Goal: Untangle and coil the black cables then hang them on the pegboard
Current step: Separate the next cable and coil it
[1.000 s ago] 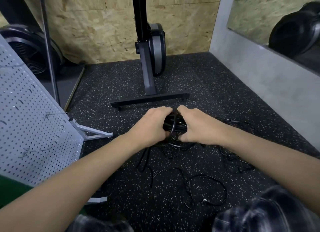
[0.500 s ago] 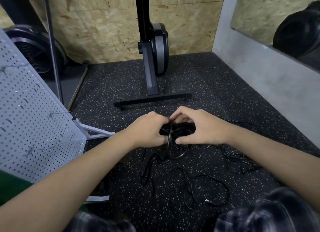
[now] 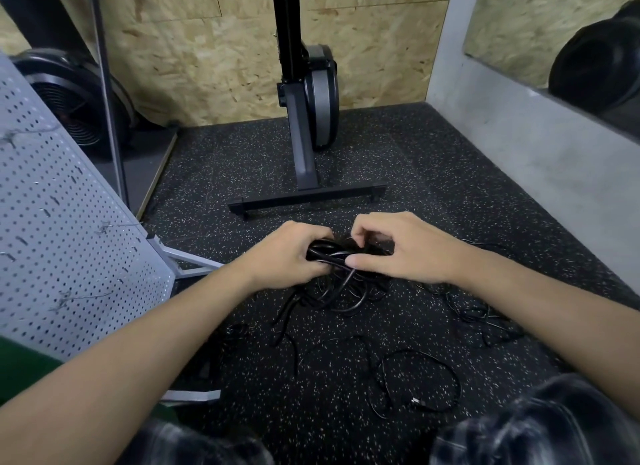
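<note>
step in hand, by my reading: untangling. my left hand [image 3: 287,253] is curled tight round a black cable bundle [image 3: 327,254]. my right hand [image 3: 401,246], just beside it, has its fingers bent, with thumb and fingertips pinching strands at the bundle's right end. slack loops [image 3: 346,300] trail on the floor [image 3: 398,159] directly below both hands. a thin cable [image 3: 420,381] lies apart, nearer me. the pegboard [image 3: 69,242] stands well left of the left hand. next move, i judge: anchor with the left hand and draw one strand free with the right.

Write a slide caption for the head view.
Left hand and right hand hold tangled black cables, pegboard standing to the left.
</note>
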A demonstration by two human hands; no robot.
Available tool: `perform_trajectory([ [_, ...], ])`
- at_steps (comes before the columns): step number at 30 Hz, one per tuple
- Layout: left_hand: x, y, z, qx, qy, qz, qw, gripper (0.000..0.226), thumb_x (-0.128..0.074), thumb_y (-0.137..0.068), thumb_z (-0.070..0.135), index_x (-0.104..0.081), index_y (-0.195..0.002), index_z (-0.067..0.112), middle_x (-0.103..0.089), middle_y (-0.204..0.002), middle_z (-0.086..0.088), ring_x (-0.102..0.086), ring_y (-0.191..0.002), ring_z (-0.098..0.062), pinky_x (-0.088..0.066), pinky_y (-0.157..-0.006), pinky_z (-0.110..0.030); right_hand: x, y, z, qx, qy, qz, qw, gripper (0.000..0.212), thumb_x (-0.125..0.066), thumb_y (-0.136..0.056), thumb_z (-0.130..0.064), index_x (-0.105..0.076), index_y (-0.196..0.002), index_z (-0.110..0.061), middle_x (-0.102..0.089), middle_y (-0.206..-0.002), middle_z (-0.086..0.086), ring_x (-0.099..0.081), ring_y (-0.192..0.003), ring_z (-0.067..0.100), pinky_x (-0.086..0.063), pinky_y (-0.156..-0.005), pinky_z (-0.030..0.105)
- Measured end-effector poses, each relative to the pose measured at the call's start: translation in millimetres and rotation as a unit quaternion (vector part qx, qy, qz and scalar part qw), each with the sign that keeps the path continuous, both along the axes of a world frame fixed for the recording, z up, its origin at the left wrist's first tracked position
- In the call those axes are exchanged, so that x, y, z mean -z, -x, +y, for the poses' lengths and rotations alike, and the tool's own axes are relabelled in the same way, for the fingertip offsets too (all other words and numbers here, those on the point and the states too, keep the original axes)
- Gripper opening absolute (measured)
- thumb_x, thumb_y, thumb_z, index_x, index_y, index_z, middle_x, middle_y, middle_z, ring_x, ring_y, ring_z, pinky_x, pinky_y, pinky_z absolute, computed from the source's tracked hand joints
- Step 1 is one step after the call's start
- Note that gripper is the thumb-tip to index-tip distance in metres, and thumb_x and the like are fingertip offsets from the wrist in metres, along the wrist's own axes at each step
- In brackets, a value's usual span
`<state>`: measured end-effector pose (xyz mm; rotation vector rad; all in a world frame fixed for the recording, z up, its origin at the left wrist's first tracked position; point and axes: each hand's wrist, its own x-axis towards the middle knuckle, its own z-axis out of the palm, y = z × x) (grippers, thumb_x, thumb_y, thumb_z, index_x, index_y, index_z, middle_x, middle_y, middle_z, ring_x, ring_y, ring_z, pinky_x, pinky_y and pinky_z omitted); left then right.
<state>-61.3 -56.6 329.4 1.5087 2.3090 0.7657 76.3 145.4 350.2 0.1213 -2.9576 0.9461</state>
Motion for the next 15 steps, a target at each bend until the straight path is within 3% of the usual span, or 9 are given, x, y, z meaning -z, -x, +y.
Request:
perform_trajectory([
  [4,2,8,-7,-0.017,-0.019,-0.044,0.999,0.01,-0.078,-0.093,0.031,-0.071,-0.093,0.024,-0.072,-0.082,0.01,-0.066,-0.077,-0.006,-0.051,-0.071,-0.028,-2,-2,11,0.052,0.044,-0.055,0.996,0.016,-0.073,-0.09,-0.029,-0.06,-0.082,-0.025,-0.059,-0.07,-0.007,-0.042,-0.056,0.003,-0.041,-0.064,0.025],
  [8,9,14,-12,-0.03,-0.018,-0.085,0.996,0.011,-0.077,-0.094,0.032,-0.071,-0.092,0.024,-0.073,-0.086,0.006,-0.069,-0.083,-0.016,-0.054,-0.078,-0.038,1,1,16,0.094,0.067,-0.119,0.986,0.011,-0.074,-0.086,-0.023,-0.066,-0.08,-0.019,-0.062,-0.059,-0.005,-0.055,-0.054,0.016,-0.047,-0.061,0.037],
  [10,10,16,-12,-0.032,-0.025,-0.097,0.994,0.013,-0.077,-0.094,0.031,-0.07,-0.091,0.02,-0.071,-0.082,0.004,-0.064,-0.075,-0.013,-0.05,-0.072,-0.036,-1,3,20,0.099,0.093,-0.118,0.984,0.011,-0.078,-0.088,-0.023,-0.07,-0.083,-0.018,-0.071,-0.068,-0.005,-0.066,-0.061,0.024,-0.055,-0.068,0.038],
  [12,11,20,-15,-0.039,-0.038,-0.135,0.989,0.013,-0.077,-0.095,0.027,-0.071,-0.093,0.015,-0.069,-0.081,0.0,-0.059,-0.072,-0.011,-0.046,-0.071,-0.034,-1,2,28,0.103,0.137,-0.114,0.979,0.009,-0.081,-0.09,-0.023,-0.076,-0.092,-0.017,-0.079,-0.092,0.001,-0.076,-0.088,0.023,-0.06,-0.088,0.03],
  [15,13,25,-19,-0.049,-0.052,-0.179,0.981,0.014,-0.076,-0.096,0.023,-0.073,-0.105,0.014,-0.074,-0.099,-0.012,-0.07,-0.091,-0.031,-0.055,-0.088,-0.047,0,1,32,0.097,0.18,-0.121,0.971,0.015,-0.082,-0.089,-0.012,-0.077,-0.102,-0.015,-0.079,-0.104,0.004,-0.075,-0.099,0.017,-0.057,-0.101,0.03],
])
